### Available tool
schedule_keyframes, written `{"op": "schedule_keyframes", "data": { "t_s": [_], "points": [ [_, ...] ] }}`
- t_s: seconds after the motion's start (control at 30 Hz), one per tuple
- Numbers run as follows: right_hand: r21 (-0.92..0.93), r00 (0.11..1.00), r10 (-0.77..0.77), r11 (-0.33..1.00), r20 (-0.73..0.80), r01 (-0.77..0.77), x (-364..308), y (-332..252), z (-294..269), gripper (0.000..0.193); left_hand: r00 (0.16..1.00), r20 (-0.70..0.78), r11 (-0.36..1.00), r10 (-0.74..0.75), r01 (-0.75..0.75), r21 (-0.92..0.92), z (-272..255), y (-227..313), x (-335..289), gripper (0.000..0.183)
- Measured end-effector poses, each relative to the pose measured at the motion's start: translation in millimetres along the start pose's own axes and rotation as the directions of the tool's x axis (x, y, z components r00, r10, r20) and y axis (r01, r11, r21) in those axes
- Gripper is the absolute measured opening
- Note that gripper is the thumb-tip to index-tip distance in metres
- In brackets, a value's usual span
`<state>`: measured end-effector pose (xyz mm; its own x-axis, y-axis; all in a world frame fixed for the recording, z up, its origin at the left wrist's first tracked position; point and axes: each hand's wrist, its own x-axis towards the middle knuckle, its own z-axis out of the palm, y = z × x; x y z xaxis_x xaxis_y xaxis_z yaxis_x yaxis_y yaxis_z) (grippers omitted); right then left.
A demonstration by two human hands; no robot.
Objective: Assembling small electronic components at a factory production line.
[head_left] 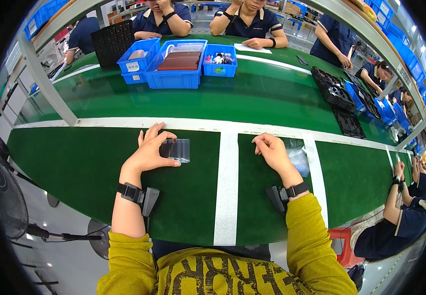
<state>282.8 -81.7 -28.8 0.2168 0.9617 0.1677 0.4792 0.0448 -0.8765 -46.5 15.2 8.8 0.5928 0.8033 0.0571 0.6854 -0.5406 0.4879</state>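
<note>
My left hand (pixel 146 149) grips a small dark, glossy rectangular panel (pixel 178 150) by its edges, thumb below and fingers above. The panel is just over the green mat (pixel 183 196), left of a white strip (pixel 228 187). On the other side of that strip my right hand (pixel 272 151) is closed, thumb and fingertips pinched together. Whatever may be between those fingertips is too small to make out. Beside the right hand, partly behind it, lie clear, shiny plastic film pieces (pixel 299 161). Each of my wrists wears a black strap with a small device.
Past a white rail (pixel 149 121), blue bins (pixel 173 78) hold brown flat pieces and small parts. Black trays (pixel 333 91) are stacked at the far right. Co-workers sit across the table and to the right. A metal post (pixel 50 83) rises at the left, near a fan (pixel 7 184).
</note>
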Motion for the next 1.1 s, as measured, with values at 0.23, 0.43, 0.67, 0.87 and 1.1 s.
{"op": "schedule_keyframes", "data": {
  "t_s": [0.23, 0.43, 0.67, 0.87, 1.1],
  "points": [
    [0.02, 1.0, -0.015, 1.0, 0.001, 0.015, 1, 3, 1, 0.016, 0.974, -0.065, 0.976, 0.215, -0.217, -0.02, 7, 15, 3, 0.069],
    [0.004, 1.0, -0.015, 1.0, 0.009, 0.015, 1, 1, 1, 0.015, 0.956, -0.109, 0.961, 0.272, -0.275, -0.02, 11, 15, 8, 0.063],
    [0.023, 1.0, 0.0, 1.0, 0.008, 0.0, 0, 1, -1, 0.015, 0.963, -0.076, 0.962, 0.258, -0.263, -0.068, 8, 16, 6, 0.068],
    [0.009, 1.0, -0.022, 1.0, 0.001, 0.022, 1, -1, 1, 0.016, 0.985, -0.01, 0.983, 0.175, -0.175, -0.055, 0, 10, -1, 0.08],
    [-0.004, 1.0, -0.016, 1.0, -0.001, 0.016, 1, 2, 1, 0.016, 0.991, 0.02, 0.989, 0.131, -0.13, -0.065, -1, 12, 2, 0.076]
  ]
}}
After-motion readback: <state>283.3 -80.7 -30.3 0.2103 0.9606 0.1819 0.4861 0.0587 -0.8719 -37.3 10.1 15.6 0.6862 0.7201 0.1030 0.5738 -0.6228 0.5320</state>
